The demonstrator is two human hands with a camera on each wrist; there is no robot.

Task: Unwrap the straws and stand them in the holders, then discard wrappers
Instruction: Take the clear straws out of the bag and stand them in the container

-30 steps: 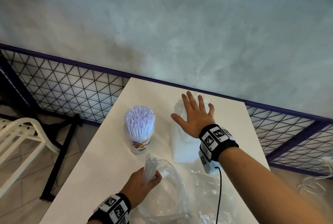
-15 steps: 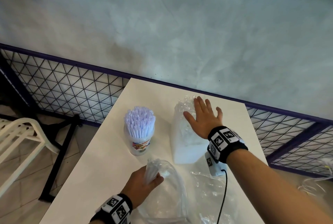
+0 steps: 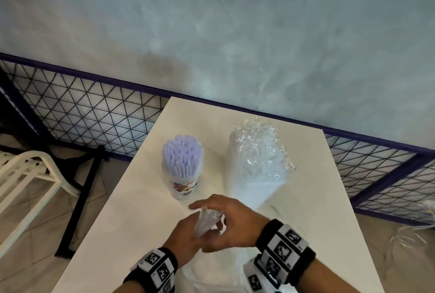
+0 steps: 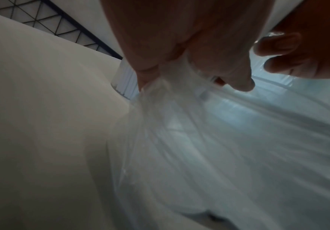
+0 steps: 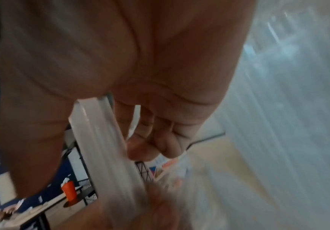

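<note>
A clear plastic wrapper (image 3: 204, 221) is gathered into a bunch near the table's front edge. My left hand (image 3: 186, 236) grips its neck from below, and the left wrist view shows those fingers (image 4: 146, 65) pinching the gathered film (image 4: 172, 96). My right hand (image 3: 231, 221) curls over the top of the same bunch, with the film (image 5: 105, 140) running between thumb and fingers. Just beyond the hands stands the holder cup (image 3: 183, 182), packed with pale purple straws (image 3: 182, 153). A large clear bag of straws (image 3: 256, 163) stands to the cup's right.
The white table (image 3: 131, 222) ends at a purple-framed wire fence (image 3: 89, 106) with a grey wall behind it. More loose clear plastic (image 3: 211, 276) lies under my wrists. A white chair (image 3: 26, 170) stands on the floor to the left.
My right hand left the large straw bag at the back and came down onto the wrapper bunch held by my left hand. The left hand stayed on the wrapper.
</note>
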